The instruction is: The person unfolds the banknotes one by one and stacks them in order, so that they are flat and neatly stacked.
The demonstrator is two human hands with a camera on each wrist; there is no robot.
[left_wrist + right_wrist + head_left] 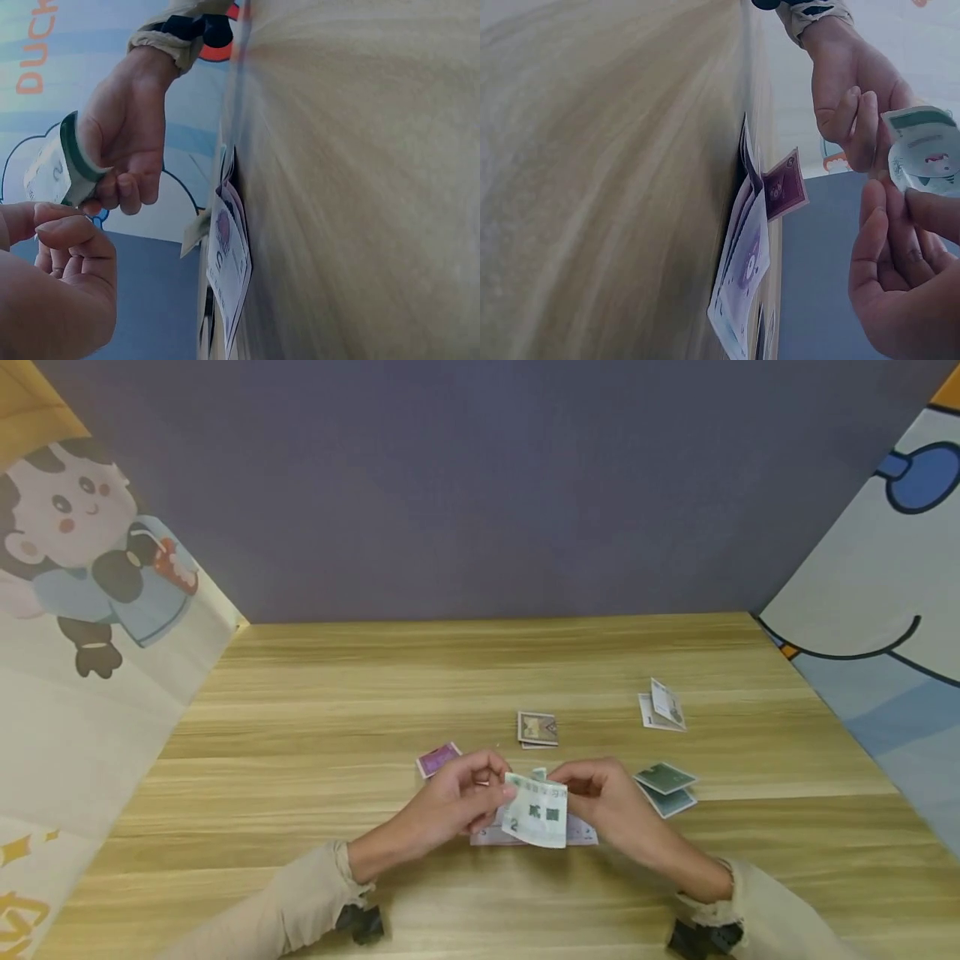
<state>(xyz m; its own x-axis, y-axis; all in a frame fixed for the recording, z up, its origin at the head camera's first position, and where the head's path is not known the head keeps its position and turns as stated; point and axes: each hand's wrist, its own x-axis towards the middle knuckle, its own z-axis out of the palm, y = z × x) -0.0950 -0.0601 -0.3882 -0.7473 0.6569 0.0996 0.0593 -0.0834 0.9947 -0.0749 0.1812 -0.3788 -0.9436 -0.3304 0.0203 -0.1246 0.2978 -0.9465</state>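
Note:
Both hands hold a green-and-white paper note [534, 828] marked "2", raised above the wooden table. My left hand [463, 795] pinches its left side between thumb and fingers. On the other side, my right hand [609, 800] grips it near the top right corner. The note [52, 176] looks bent in the left wrist view, with a dark green band along one edge. Below the hands, pale purple notes [483, 837] lie loosely stacked on the table, partly covered in the head view. Their folded layers [744, 270] show from the side in the right wrist view.
Around the hands lie other folded notes: a magenta one [439, 760] by the left hand, a brown one [537, 728] farther back, a dark green one [666, 779] right of the right hand, and a grey-white one [663, 710] behind that. A grey panel [480, 493] closes the table's back.

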